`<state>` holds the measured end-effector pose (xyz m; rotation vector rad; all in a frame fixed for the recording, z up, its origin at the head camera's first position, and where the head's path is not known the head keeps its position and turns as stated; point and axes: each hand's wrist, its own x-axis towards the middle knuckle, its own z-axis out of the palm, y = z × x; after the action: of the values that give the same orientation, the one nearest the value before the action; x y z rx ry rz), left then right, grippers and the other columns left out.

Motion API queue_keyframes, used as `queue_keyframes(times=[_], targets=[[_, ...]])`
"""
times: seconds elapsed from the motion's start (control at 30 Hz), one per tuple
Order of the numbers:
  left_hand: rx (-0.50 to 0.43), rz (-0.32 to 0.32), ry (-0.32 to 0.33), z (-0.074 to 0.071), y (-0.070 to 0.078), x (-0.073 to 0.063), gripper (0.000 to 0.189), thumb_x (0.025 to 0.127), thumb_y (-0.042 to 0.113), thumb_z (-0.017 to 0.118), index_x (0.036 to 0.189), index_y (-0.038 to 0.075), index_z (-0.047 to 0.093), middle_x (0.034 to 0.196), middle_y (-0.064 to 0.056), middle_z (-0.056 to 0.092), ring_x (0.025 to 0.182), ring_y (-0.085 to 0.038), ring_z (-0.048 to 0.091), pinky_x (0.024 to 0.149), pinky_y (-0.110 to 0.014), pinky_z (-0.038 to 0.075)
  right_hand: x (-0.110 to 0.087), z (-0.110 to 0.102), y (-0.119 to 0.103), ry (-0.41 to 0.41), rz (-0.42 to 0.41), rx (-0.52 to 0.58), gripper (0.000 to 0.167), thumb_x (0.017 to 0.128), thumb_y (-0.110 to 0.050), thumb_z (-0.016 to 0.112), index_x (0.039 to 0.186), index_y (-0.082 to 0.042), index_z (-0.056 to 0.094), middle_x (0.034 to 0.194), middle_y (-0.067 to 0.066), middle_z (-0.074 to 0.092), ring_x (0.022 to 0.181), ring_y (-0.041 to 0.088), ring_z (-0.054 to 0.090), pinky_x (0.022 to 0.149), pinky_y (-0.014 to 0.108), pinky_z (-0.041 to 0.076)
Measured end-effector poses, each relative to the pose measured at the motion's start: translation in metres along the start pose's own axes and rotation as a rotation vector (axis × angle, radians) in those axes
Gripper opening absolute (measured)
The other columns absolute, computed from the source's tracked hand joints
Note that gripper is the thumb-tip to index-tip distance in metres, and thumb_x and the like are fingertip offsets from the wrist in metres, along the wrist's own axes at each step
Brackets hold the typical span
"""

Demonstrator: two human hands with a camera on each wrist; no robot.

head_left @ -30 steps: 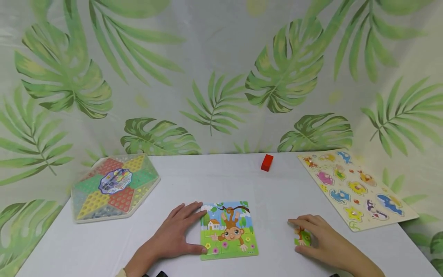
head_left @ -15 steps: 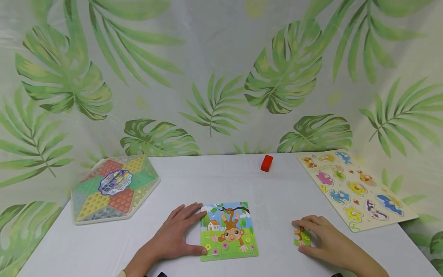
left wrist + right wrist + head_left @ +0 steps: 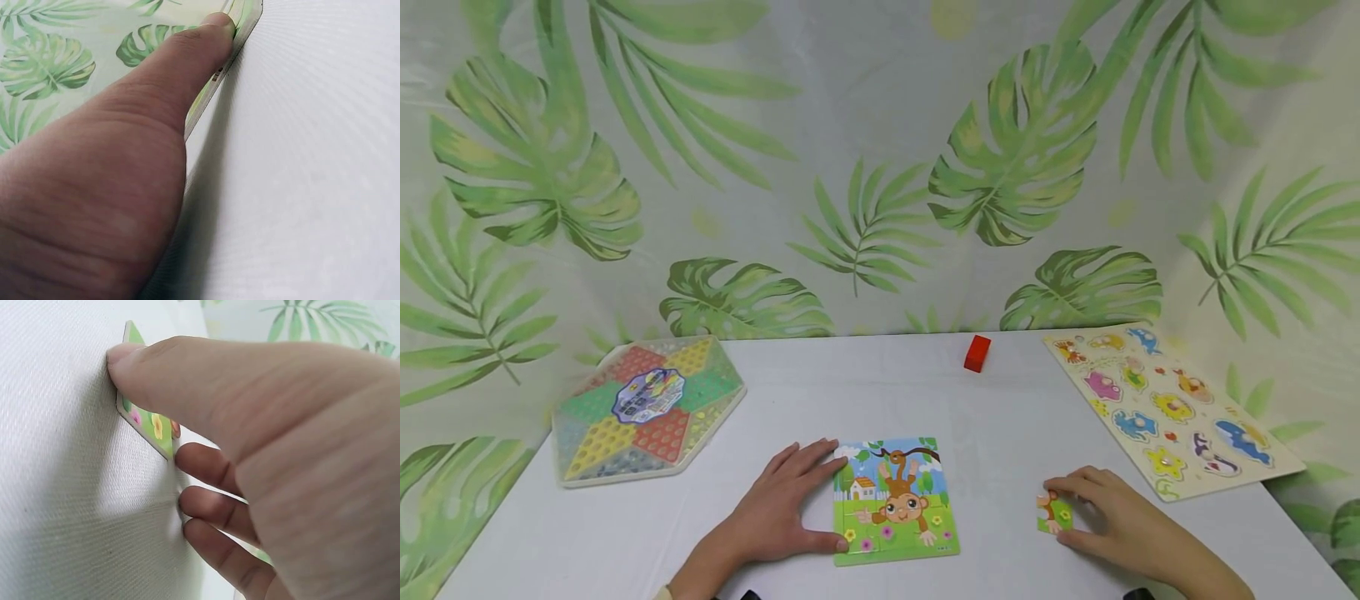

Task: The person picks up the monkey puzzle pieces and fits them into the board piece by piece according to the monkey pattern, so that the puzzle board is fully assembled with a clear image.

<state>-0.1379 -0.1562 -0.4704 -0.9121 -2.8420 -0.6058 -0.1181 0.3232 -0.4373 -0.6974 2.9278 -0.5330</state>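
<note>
In the head view, a monkey picture puzzle (image 3: pixel 895 500) lies flat on the white table. My left hand (image 3: pixel 778 508) rests at its left side, fingertips by the upper left edge and thumb on the lower left corner. The left wrist view shows that thumb (image 3: pixel 187 59) against the board's edge. To the right lies a small puzzle piece (image 3: pixel 1054 514) with brown and green print. Around its right side is my right hand (image 3: pixel 1112 517), thumb and forefinger spread apart. The right wrist view has the thumb covering part of the piece (image 3: pixel 153 428); whether they touch, I cannot tell.
A red block (image 3: pixel 977 353) stands toward the table's back edge. At the left is a hexagonal marble game board (image 3: pixel 651 408) in a clear case. A knobbed animal puzzle board (image 3: pixel 1172 408) lies at the right. A leaf-print curtain (image 3: pixel 880 167) hangs behind.
My right hand has slid a little to the right, uncovering more of the small puzzle piece, which stays about where it was. The left hand and the monkey puzzle have not visibly moved.
</note>
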Motion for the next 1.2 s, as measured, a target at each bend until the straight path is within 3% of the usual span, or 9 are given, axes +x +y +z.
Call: queue_keyframes(times=[0.2, 0.53, 0.83, 1.2], targets=[[-0.014, -0.018, -0.022, 0.000, 0.000, 0.001, 0.103, 0.073, 0.088, 0.064, 0.152, 0.022, 0.053, 0.164, 0.000, 0.040, 0.152, -0.020, 0.036, 0.127, -0.050, 0.022, 0.000, -0.002, 0.002, -0.033, 0.017, 0.010, 0.058, 0.086, -0.063, 0.073, 0.131, -0.026, 0.067, 0.117, -0.019, 0.063, 0.102, 0.003, 0.055, 0.089, 0.033, 0.058], [-0.003, -0.008, -0.012, 0.002, -0.001, 0.001, 0.102, 0.074, 0.088, 0.064, 0.152, 0.023, 0.053, 0.164, -0.001, 0.041, 0.152, -0.021, 0.036, 0.126, -0.050, 0.022, -0.002, -0.002, 0.004, 0.003, -0.031, 0.006, 0.055, 0.087, -0.060, 0.074, 0.129, -0.025, 0.068, 0.111, -0.022, 0.062, 0.099, -0.001, 0.054, 0.086, 0.031, 0.057], [0.016, 0.015, 0.016, 0.002, -0.001, -0.001, 0.099, 0.075, 0.086, 0.064, 0.150, 0.022, 0.054, 0.162, -0.002, 0.043, 0.150, -0.022, 0.039, 0.125, -0.050, 0.024, 0.000, -0.004, -0.003, -0.020, 0.030, 0.004, 0.052, 0.085, -0.063, 0.074, 0.124, -0.030, 0.069, 0.109, -0.022, 0.061, 0.095, -0.003, 0.052, 0.084, 0.029, 0.058], [0.002, 0.011, 0.008, 0.001, 0.000, 0.000, 0.099, 0.076, 0.086, 0.064, 0.150, 0.021, 0.055, 0.162, -0.002, 0.043, 0.150, -0.023, 0.039, 0.124, -0.053, 0.025, 0.002, 0.000, -0.011, 0.096, -0.013, -0.006, 0.041, 0.086, -0.059, 0.076, 0.119, -0.035, 0.072, 0.111, -0.024, 0.062, 0.097, -0.002, 0.056, 0.086, 0.029, 0.059]])
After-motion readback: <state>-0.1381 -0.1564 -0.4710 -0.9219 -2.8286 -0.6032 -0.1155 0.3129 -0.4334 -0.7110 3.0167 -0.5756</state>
